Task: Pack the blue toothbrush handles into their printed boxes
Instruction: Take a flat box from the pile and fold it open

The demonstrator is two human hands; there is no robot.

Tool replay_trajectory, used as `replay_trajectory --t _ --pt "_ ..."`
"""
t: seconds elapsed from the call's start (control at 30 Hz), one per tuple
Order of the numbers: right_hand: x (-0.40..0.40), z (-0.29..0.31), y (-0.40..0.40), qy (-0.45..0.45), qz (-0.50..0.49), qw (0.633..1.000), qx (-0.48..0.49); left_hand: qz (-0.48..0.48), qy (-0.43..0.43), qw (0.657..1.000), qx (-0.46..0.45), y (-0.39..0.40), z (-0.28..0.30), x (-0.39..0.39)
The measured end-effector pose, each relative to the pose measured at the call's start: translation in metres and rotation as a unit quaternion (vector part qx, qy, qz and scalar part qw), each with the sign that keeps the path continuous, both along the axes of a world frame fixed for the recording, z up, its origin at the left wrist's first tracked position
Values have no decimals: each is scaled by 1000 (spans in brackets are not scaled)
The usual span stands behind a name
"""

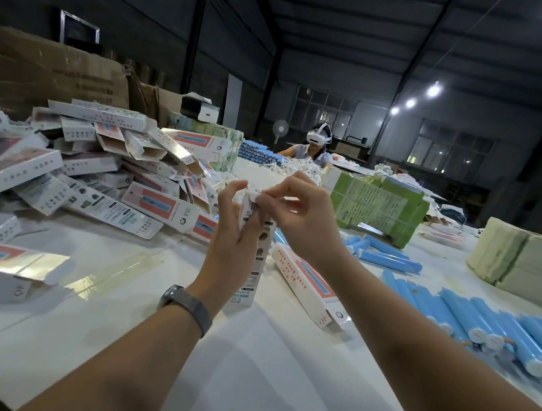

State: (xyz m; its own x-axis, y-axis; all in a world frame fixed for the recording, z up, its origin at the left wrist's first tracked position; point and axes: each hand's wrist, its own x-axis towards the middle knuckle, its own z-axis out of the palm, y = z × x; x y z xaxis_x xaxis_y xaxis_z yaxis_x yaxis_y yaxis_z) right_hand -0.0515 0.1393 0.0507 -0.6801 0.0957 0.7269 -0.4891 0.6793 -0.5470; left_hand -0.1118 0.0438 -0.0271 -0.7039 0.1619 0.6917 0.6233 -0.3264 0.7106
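We see left hand [236, 235] gripping upright printed box [252, 263] mid-frame (blue handles [497, 326] lower right on desk [264, 355]); right hand [301, 218] pinching its top flap.

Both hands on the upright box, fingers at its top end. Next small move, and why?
Probably tuck the top flap shut. The left hand grips the box, which stands on end on the table, while the right hand pinches at its top end. Whether a handle is already inside cannot be seen; if not, one from the blue handles goes in first.
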Motion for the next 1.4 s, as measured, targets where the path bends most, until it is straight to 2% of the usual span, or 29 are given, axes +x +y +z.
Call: replay_trajectory --t 0.37,0.7,0.93,1.17,1.4 --pt "-1 10 -2 -36 2 997 66 12 9 999 -29 2 -2 -2" --pt "-4 13 -4 -11 -34 991 130 -23 0 999 -50 1 -6 -5" --pt "-5 28 4 -58 -17 984 168 -14 10 1000 -24 0 -5 -2" --pt "-4 35 5 -92 -10 980 177 -11 24 999 -25 -3 -4 -1" --pt "-2 31 0 -96 -9 989 112 -16 38 999 -24 -3 -3 0"
